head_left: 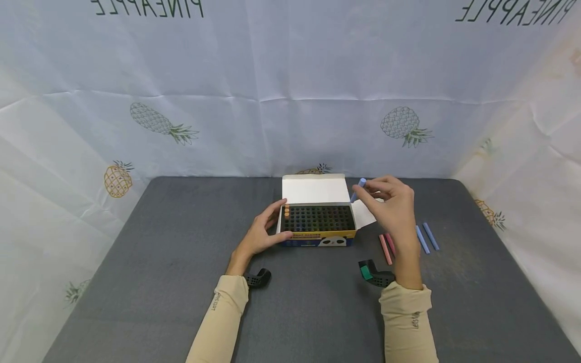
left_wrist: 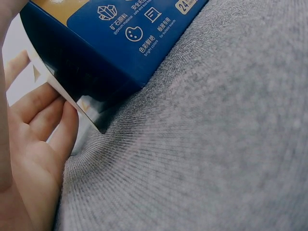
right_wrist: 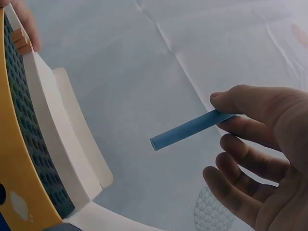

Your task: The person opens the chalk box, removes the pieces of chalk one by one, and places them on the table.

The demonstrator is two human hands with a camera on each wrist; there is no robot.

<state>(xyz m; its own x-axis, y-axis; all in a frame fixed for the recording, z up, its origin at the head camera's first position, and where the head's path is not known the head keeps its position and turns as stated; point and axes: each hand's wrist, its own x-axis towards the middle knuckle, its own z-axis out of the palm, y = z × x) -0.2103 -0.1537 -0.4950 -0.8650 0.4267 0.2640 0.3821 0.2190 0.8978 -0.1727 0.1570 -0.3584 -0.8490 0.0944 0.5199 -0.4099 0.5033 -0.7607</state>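
A blue chalk stick (head_left: 358, 189) is pinched by its end between the thumb and forefinger of my right hand (head_left: 391, 204), above the right end of the chalk box (head_left: 301, 242). In the right wrist view that chalk (right_wrist: 185, 130) points toward the box, its free end touching nothing. My left hand (head_left: 258, 233) grips the box's left end, thumb at the front and fingers round the side flap (left_wrist: 60, 89). The box's lid (head_left: 315, 189) stands open at the back. Inside is a dark insert (head_left: 320, 218) full of holes, with several orange chalks (head_left: 287, 212) at its left edge.
Two reddish chalks (head_left: 385, 249) and two blue chalks (head_left: 423, 240) lie on the grey table (head_left: 190, 252), right of the box. A white side flap (head_left: 363, 214) sticks out from the box's right end. A pineapple-printed cloth (head_left: 272, 136) hangs behind the table.
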